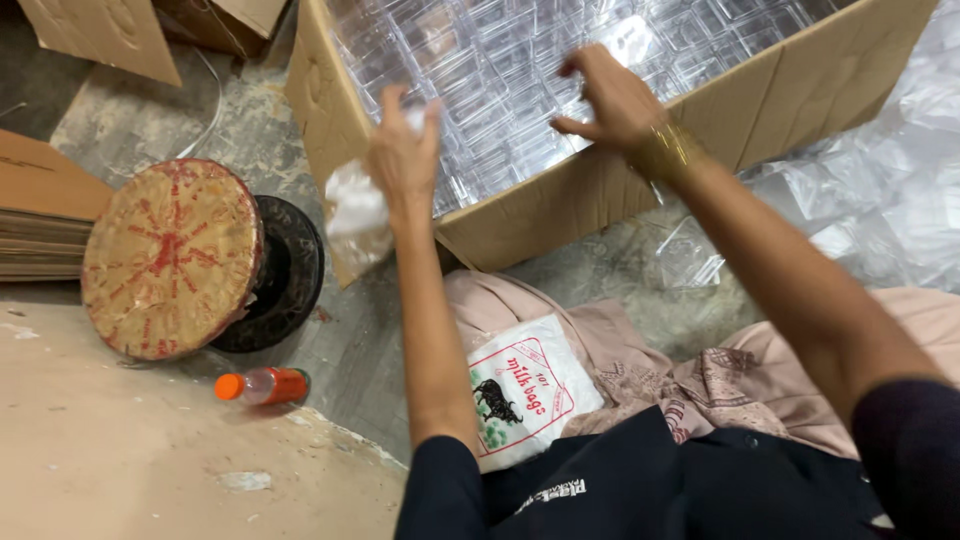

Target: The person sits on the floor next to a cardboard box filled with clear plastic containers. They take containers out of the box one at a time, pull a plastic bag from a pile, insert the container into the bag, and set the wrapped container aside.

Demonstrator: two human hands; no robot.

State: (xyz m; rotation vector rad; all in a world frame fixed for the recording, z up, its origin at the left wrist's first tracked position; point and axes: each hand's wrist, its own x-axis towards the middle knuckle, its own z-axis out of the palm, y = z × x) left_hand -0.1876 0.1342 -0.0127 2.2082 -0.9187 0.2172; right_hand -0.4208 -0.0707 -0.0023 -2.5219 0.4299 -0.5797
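Hands reach up toward a big cardboard box at twelve o'clock. The box lies open and is full of clear plastic trays, shiny and packed side by side.

The left hand is at about eleven o'clock from the middle of the view, right at the box's near edge. Its fingers are curled around a crumpled white plastic bag — the bag hangs down below the hand, in front of the box's corner. The grip looks loose, with the fingertips pointing up.

The right hand is at about one o'clock, over the clear trays just inside the box wall. Its fingers are spread and bent, partly open. It is blurry, so I cannot tell if it touches a tray or holds anything. A gold bangle sits on the wrist.

At nine o'clock a round woven stool top, tan with red marks, lies tipped on its side against a black round base. Just below it, at eight o'clock, a small bottle with an orange cap lies flat on the floor.

At six o'clock a flat white printed bag pack rests on pinkish cloth in the person's lap. More clear plastic trays are heaped at three o'clock, outside the box. Folded cardboard is stacked at the far nine o'clock edge.
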